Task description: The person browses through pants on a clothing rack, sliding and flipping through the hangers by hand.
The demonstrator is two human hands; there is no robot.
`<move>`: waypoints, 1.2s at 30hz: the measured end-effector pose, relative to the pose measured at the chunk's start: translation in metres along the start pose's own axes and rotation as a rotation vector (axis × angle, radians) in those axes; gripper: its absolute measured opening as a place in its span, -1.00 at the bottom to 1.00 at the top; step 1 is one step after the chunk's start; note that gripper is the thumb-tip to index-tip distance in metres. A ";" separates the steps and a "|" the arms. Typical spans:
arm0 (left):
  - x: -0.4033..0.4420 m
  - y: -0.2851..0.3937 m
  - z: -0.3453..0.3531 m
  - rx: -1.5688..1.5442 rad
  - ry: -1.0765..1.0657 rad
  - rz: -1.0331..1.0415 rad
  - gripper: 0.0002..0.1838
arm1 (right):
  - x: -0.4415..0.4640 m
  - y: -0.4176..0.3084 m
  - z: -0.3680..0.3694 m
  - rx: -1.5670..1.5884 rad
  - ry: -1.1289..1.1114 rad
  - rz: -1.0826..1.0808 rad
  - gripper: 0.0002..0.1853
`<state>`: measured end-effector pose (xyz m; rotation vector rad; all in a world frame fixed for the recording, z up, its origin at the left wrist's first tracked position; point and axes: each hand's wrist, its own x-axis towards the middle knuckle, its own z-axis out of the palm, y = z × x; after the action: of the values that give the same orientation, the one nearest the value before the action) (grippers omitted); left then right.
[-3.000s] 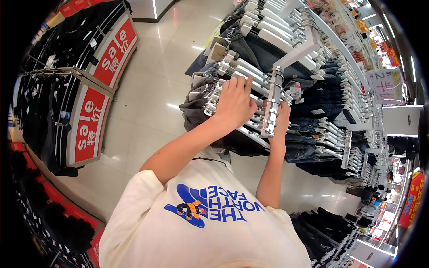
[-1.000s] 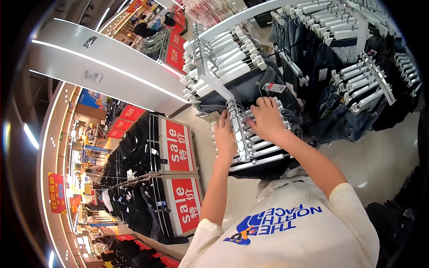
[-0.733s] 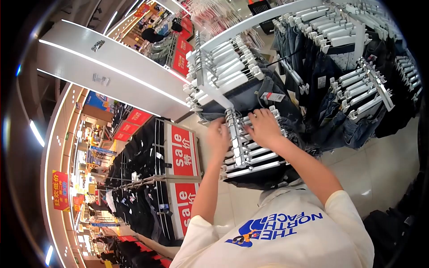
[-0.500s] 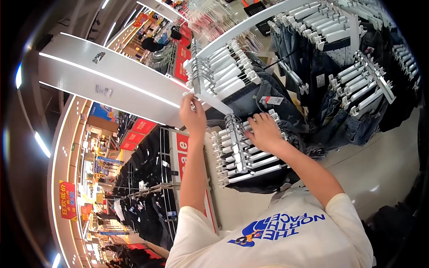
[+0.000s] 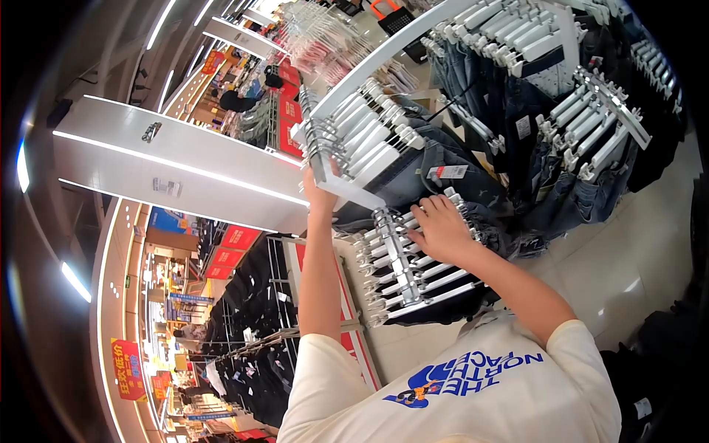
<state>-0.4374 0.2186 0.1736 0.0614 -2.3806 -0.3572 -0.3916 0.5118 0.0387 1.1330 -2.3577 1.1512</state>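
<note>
My left hand (image 5: 322, 193) is raised at the metal display arm (image 5: 316, 151), its fingers mostly hidden behind the bar, so their grip cannot be made out. White clip hangers (image 5: 358, 136) hang from that arm, holding blue jeans (image 5: 402, 173) with a white-and-red tag (image 5: 448, 172). Lower and nearer, my right hand (image 5: 445, 230) curls its fingers over white hangers (image 5: 436, 269) on a second metal arm (image 5: 399, 258). Dark trousers (image 5: 443, 306) hang beneath them.
More jeans on white hangers (image 5: 591, 136) fill the rack at the right. A white lit beam (image 5: 177, 162) crosses the left. Black clothes (image 5: 255, 295) lie on shelving below it, beside red signs (image 5: 240, 238). A black basket (image 5: 399, 22) stands at the back.
My left hand has moved down and behind the metal arm, hiding its fingers. The right hand stays at the lower hangers, slightly lower in view. The whole view has shifted slightly.
</note>
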 end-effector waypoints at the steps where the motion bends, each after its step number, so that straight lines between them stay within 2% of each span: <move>1: -0.003 0.005 -0.002 0.035 0.011 -0.024 -0.74 | 0.000 0.000 -0.001 -0.003 0.002 0.001 -0.45; 7: -0.005 -0.005 0.000 -0.048 -0.059 -0.111 -0.74 | 0.004 -0.003 -0.007 -0.002 -0.137 0.047 -0.42; 9: -0.002 -0.004 0.000 0.066 0.034 0.091 -0.74 | 0.003 -0.002 -0.007 0.004 -0.111 0.039 -0.43; 11: -0.004 0.001 0.001 0.016 0.074 0.077 -0.75 | 0.002 -0.001 -0.004 -0.004 -0.129 0.042 -0.43; 13: -0.005 0.007 0.000 0.237 0.117 0.084 -0.77 | 0.001 0.001 0.002 -0.011 -0.017 0.001 -0.47; 14: -0.005 0.006 0.000 0.234 0.119 0.084 -0.77 | 0.001 0.000 0.000 -0.014 -0.017 0.000 -0.47; 16: -0.003 0.004 0.000 -0.047 0.031 -0.009 -0.77 | 0.003 -0.002 -0.004 0.012 -0.100 0.041 -0.44; 20: -0.003 0.019 -0.006 0.009 0.051 0.060 -0.80 | 0.002 -0.002 -0.005 0.015 -0.092 0.041 -0.44; 22: -0.006 0.029 -0.010 -0.088 0.024 -0.056 -0.82 | 0.001 -0.002 -0.004 -0.019 -0.083 0.027 -0.44; 25: -0.009 0.034 -0.011 -0.078 0.023 -0.092 -0.83 | 0.000 0.000 0.000 -0.029 -0.030 0.010 -0.43; 28: -0.010 0.031 -0.010 -0.098 -0.006 -0.123 -0.84 | 0.000 -0.001 -0.003 -0.016 -0.067 0.026 -0.44; 32: -0.009 0.018 -0.003 -0.122 0.034 -0.065 -0.85 | 0.001 -0.002 -0.008 -0.004 -0.088 0.038 -0.43; 34: -0.008 0.015 -0.002 0.115 0.192 0.180 -0.81 | 0.000 -0.002 -0.006 0.005 -0.076 0.031 -0.43; 35: -0.008 0.014 -0.002 0.112 0.192 0.184 -0.81 | 0.000 -0.002 -0.006 0.003 -0.072 0.032 -0.43; 36: -0.008 0.011 -0.001 -0.003 0.129 0.083 -0.79 | 0.000 -0.002 -0.006 0.000 -0.074 0.031 -0.43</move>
<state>-0.4299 0.2303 0.1725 -0.0154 -2.2471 -0.3085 -0.3908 0.5157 0.0433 1.1614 -2.4387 1.1381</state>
